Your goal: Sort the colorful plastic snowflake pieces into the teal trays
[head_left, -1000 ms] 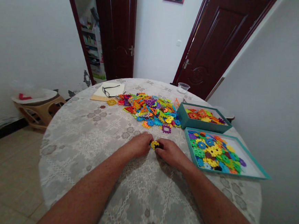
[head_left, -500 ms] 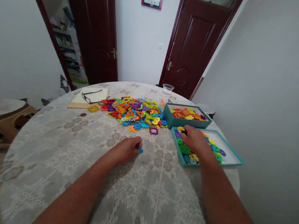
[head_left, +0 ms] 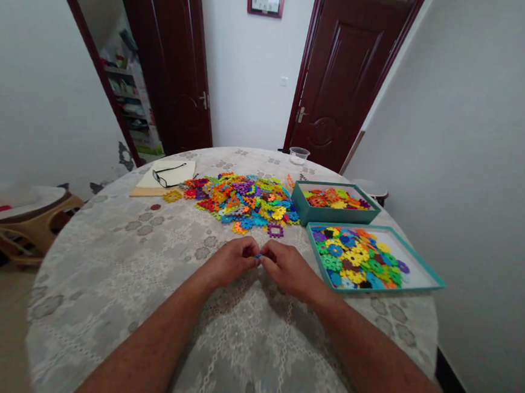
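My left hand (head_left: 234, 258) and my right hand (head_left: 284, 266) meet over the round table's lace cloth (head_left: 156, 273), fingertips together. Between them they pinch a small blue plastic piece (head_left: 258, 255), mostly hidden by the fingers. Just beyond the hands lies a pile of colourful interlocking plastic discs (head_left: 244, 198). To the right of my right hand sits a shallow teal lid (head_left: 419, 281) holding several discs.
A deeper teal box (head_left: 334, 211) with more discs stands behind the lid. Glasses (head_left: 168, 174) rest on a beige pad at the back left. A clear cup (head_left: 299, 155) sits at the far edge. A stool (head_left: 24, 220) stands left of the table.
My right hand left a yellow piece in the teal lid and came back to the middle. It now joins my left hand on the blue piece.
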Action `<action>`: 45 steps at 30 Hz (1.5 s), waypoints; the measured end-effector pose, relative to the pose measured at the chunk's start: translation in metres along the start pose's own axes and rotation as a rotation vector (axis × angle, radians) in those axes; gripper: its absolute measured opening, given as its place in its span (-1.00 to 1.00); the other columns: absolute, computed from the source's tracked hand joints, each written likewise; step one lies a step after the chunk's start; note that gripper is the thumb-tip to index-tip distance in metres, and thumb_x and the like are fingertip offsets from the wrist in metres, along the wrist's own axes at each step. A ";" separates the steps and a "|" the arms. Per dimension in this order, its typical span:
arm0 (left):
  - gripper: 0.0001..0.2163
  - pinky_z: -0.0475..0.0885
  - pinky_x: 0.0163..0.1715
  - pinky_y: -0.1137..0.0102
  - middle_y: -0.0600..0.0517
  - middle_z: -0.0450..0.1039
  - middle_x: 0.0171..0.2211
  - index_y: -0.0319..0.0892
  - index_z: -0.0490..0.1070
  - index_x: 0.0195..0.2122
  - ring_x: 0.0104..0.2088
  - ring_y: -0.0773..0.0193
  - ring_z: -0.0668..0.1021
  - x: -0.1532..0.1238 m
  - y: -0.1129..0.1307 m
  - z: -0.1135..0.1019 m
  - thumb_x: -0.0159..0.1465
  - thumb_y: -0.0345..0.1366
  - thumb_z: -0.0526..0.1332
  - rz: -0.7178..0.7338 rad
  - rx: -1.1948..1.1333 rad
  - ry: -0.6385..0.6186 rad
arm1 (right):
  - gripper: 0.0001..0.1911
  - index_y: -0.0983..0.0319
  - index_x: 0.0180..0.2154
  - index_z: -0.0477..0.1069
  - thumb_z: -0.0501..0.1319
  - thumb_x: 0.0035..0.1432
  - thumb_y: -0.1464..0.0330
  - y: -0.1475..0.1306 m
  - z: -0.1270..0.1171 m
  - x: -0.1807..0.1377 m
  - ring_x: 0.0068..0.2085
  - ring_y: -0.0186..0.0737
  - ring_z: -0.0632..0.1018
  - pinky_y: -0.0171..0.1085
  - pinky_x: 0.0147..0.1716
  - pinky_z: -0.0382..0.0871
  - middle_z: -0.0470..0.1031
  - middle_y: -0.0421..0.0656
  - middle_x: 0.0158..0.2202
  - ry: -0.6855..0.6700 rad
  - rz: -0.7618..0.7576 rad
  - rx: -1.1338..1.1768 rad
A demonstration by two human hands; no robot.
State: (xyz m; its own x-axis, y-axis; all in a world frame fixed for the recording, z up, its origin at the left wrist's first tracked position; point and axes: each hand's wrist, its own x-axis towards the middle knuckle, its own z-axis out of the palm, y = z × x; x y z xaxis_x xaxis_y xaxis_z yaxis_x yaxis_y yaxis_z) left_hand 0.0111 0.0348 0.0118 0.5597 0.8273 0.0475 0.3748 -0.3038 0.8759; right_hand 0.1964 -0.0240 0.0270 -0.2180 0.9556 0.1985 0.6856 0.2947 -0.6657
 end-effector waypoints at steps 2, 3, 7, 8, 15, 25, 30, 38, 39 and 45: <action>-0.83 0.18 -0.48 0.46 0.16 0.32 -0.50 -0.17 0.40 -0.37 -0.47 0.36 0.34 0.002 -0.004 0.000 0.15 -0.18 0.30 -0.006 -0.042 0.015 | -0.92 0.19 -0.30 0.44 0.18 0.27 0.42 0.005 0.004 0.002 -0.30 -0.27 0.51 -0.33 -0.30 0.24 0.53 -0.22 -0.37 0.036 0.031 0.025; -0.83 0.20 -0.48 0.46 0.16 0.33 -0.50 -0.17 0.41 -0.36 -0.47 0.36 0.35 0.003 -0.006 0.000 0.15 -0.19 0.30 -0.010 -0.070 0.027 | -0.92 0.19 -0.32 0.43 0.19 0.26 0.41 0.007 0.004 0.004 -0.30 -0.27 0.50 -0.33 -0.31 0.24 0.53 -0.22 -0.37 0.048 0.045 0.046; -0.83 0.34 -0.43 0.44 0.14 0.40 -0.46 -0.16 0.41 -0.30 -0.46 0.34 0.44 0.008 -0.009 0.001 0.15 -0.20 0.28 -0.058 -0.197 0.125 | -0.93 0.21 -0.29 0.44 0.20 0.25 0.37 0.011 0.000 0.010 -0.38 -0.30 0.49 -0.35 -0.39 0.27 0.49 -0.25 -0.41 0.024 0.149 0.236; -0.82 0.36 -0.42 0.44 0.14 0.41 -0.45 -0.16 0.41 -0.28 -0.46 0.33 0.46 0.009 -0.008 0.001 0.16 -0.19 0.28 -0.073 -0.217 0.155 | -0.93 0.21 -0.27 0.44 0.19 0.25 0.36 0.011 0.001 0.011 -0.42 -0.32 0.48 -0.36 -0.43 0.28 0.47 -0.26 -0.43 0.000 0.182 0.301; -0.82 0.48 -0.20 0.37 0.01 0.58 -0.21 -0.14 0.49 -0.17 -0.22 0.22 0.59 0.004 -0.003 0.005 0.21 -0.32 0.19 -0.056 0.004 0.229 | -0.66 0.20 0.06 0.43 0.18 0.25 0.37 0.016 0.028 0.009 -0.49 -0.35 0.46 -0.39 -0.50 0.25 0.44 -0.32 -0.48 -0.009 0.248 0.373; -0.81 0.58 -0.31 0.35 -0.08 0.55 -0.11 -0.19 0.48 -0.17 -0.26 0.21 0.63 0.003 -0.004 0.015 0.20 -0.27 0.26 -0.099 -0.303 0.150 | -0.85 0.21 -0.22 0.52 0.19 0.23 0.35 0.019 0.020 0.008 -0.38 -0.28 0.49 -0.34 -0.37 0.24 0.50 -0.25 -0.44 0.139 0.126 0.147; -0.83 0.59 -0.31 0.35 -0.03 0.54 -0.21 -0.18 0.44 -0.20 -0.26 0.21 0.66 0.003 -0.004 0.019 0.17 -0.32 0.29 -0.102 -0.399 0.143 | -0.87 0.20 -0.36 0.43 0.16 0.20 0.32 0.028 -0.016 0.010 -0.39 -0.25 0.48 -0.31 -0.36 0.22 0.48 -0.23 -0.45 0.266 0.095 -0.061; -0.86 0.55 -0.34 0.39 0.01 0.55 -0.34 -0.17 0.44 -0.23 -0.32 0.24 0.65 0.001 -0.002 0.017 0.21 -0.26 0.26 -0.128 -0.290 0.117 | -0.87 0.21 -0.27 0.45 0.16 0.22 0.31 0.073 -0.099 -0.002 -0.37 -0.15 0.47 -0.24 -0.37 0.15 0.50 -0.12 -0.36 0.631 0.412 -0.625; -0.86 0.54 -0.34 0.39 0.01 0.55 -0.34 -0.17 0.44 -0.23 -0.33 0.24 0.65 0.001 -0.002 0.017 0.21 -0.25 0.26 -0.132 -0.268 0.118 | -0.84 0.22 -0.22 0.46 0.15 0.24 0.31 0.078 -0.104 -0.004 -0.33 -0.12 0.48 -0.22 -0.37 0.17 0.52 -0.07 -0.29 0.680 0.457 -0.698; -0.86 0.49 -0.33 0.39 0.02 0.57 -0.36 -0.15 0.47 -0.22 -0.33 0.22 0.66 0.000 -0.008 0.017 0.25 -0.24 0.19 -0.091 -0.147 0.127 | -0.77 0.28 -0.06 0.44 0.12 0.29 0.37 0.067 -0.087 0.002 -0.09 -0.03 0.51 -0.17 -0.14 0.35 0.48 0.03 -0.12 0.775 0.185 -0.697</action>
State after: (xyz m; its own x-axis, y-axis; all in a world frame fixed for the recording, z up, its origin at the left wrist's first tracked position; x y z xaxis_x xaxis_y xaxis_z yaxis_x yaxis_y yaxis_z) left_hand 0.0212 0.0292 -0.0030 0.4274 0.9039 0.0167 0.3022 -0.1602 0.9397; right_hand 0.3028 -0.0016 0.0454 0.2651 0.6581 0.7047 0.9634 -0.1508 -0.2216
